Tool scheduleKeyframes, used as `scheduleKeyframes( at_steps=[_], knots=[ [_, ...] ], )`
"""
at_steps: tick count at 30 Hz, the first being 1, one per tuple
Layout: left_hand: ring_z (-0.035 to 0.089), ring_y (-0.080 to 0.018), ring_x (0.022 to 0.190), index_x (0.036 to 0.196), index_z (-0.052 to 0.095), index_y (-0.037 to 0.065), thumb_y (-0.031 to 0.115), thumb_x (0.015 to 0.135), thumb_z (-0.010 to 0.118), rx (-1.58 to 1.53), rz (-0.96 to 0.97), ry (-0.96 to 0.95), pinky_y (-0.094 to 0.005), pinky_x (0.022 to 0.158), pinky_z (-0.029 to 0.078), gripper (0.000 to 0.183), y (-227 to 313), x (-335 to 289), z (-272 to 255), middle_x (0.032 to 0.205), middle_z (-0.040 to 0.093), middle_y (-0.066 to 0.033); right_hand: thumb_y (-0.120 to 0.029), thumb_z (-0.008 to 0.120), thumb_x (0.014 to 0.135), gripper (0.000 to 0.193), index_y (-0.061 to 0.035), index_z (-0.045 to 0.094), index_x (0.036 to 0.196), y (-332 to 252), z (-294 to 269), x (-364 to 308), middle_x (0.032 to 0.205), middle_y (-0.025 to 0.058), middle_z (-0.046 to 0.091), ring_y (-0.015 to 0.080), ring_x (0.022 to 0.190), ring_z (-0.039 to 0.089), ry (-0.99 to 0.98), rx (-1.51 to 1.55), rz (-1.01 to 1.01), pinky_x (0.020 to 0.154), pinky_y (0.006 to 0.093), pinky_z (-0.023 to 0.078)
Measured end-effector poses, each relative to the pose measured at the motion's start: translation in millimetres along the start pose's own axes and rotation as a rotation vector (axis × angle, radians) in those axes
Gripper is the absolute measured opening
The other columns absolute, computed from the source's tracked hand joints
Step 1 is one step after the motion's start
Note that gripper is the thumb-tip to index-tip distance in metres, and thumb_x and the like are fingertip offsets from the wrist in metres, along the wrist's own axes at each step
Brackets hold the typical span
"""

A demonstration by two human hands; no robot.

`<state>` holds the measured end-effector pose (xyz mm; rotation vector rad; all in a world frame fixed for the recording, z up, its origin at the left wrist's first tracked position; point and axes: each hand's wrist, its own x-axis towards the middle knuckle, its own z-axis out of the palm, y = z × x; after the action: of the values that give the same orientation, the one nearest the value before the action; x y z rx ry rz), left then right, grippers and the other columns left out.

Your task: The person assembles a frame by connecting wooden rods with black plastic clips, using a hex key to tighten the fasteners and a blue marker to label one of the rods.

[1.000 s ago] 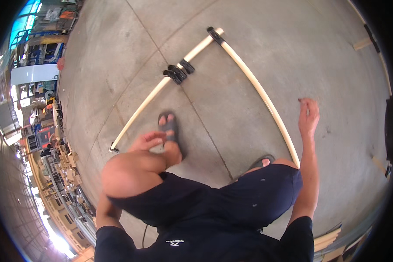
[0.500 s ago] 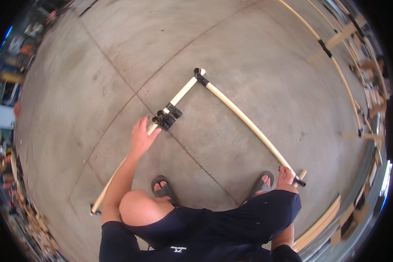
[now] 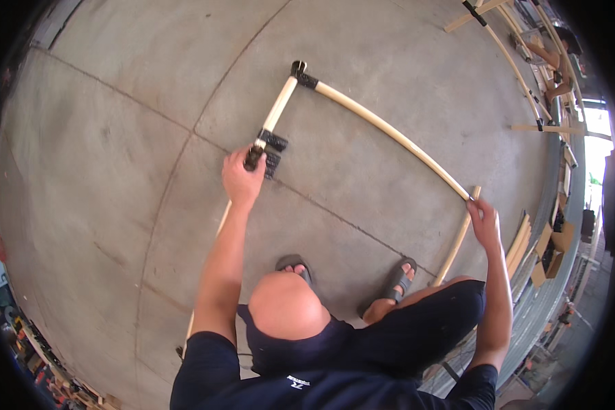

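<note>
nearest are the person's navy shirt (image 3: 335, 396) and dark shorts (image 3: 417, 328), with the left knee (image 3: 287, 304) raised and grey sandals (image 3: 395, 280) on the concrete floor (image 3: 362, 178). the right hand (image 3: 484, 220) has its fingers bent and nearly together, pinching the near end of a pale, round cross pole (image 3: 389, 130); exactly how the fingertips sit there is too small to tell. just beside that hand, a right pole (image 3: 456, 239) of the same pale kind slants down toward the right leg. the left hand (image 3: 243, 180) is curled closed around a dark connector (image 3: 253, 157) on the left pole (image 3: 279, 106), which runs on below the wrist and behind the forearm. just beyond it, black sleeve connectors (image 3: 274, 141) jut from the same pole toward the right. farther out, a black corner connector (image 3: 307, 80) joins the left pole and the cross pole, which lie at an angle over the floor. past the right hand are wooden strips (image 3: 518, 242), then an open cardboard box (image 3: 560, 251); more poles (image 3: 509, 58) and another person (image 3: 568, 41) show at the upper right.
</note>
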<state>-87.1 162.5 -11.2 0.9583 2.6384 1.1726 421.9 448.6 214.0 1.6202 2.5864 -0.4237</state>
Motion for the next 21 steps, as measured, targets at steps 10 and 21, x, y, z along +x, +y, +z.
scheduleKeyframes(
  at_steps=[10, 21],
  knots=[
    [0.052, -0.0386, 0.133, 0.145, 0.056, 0.008, 0.045, 0.081, 0.085, 0.206, 0.060, -0.055, -0.0542, 0.110, 0.040, 0.080, -36.4, -62.3, -52.4, 0.144, 0.058, -0.0158, -0.032, 0.068, 0.098, 0.034, -0.0064, 0.068, 0.121, -194.2, -56.1, 77.9, 0.115, 0.0148, 0.071, 0.0361, 0.113, 0.065, -0.260, -0.312, -0.626, 0.100, 0.0481, 0.049],
    [0.054, -0.0396, 0.131, 0.134, 0.066, 0.005, 0.041, 0.093, 0.075, 0.446, 0.395, 0.160, -0.0499, 0.110, 0.041, 0.055, 65.9, 18.1, -178.0, 0.143, 0.060, -0.0179, -0.036, 0.068, 0.098, 0.037, -0.0082, 0.071, 0.122, -87.4, 34.1, 161.9, 0.118, 0.0179, 0.073, 0.0373, 0.112, 0.069, -0.195, -0.374, -0.421, 0.094, 0.0490, 0.055]
  ],
)
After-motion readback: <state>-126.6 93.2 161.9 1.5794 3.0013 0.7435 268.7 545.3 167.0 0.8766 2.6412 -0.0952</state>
